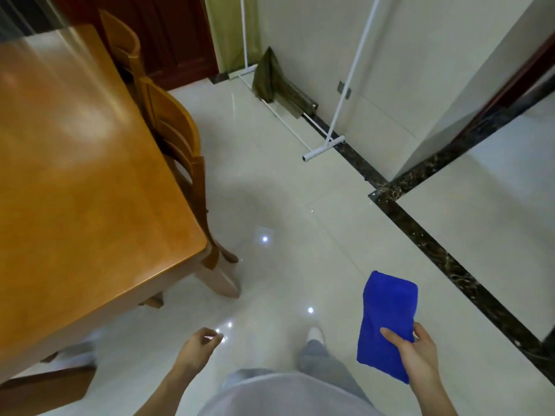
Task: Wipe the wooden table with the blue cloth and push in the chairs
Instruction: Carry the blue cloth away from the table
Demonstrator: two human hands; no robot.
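Note:
The wooden table point(72, 175) fills the left side, its near corner pointing toward me. Two wooden chairs stand along its right edge: the nearer chair point(177, 136) and the farther chair point(123, 43), both tucked close against the table. A folded blue cloth point(387, 313) hangs in my right hand point(417, 358), off to the right of the table and above the floor. My left hand point(198, 348) is low in the middle with loosely curled fingers, holding nothing.
Glossy white tile floor point(300, 205) lies between table and wall. A white rack point(324, 148) with a green cloth point(267, 76) leans at the far wall. A dark marble strip point(450, 259) crosses the floor on the right. My leg and shoe point(315, 336) are below.

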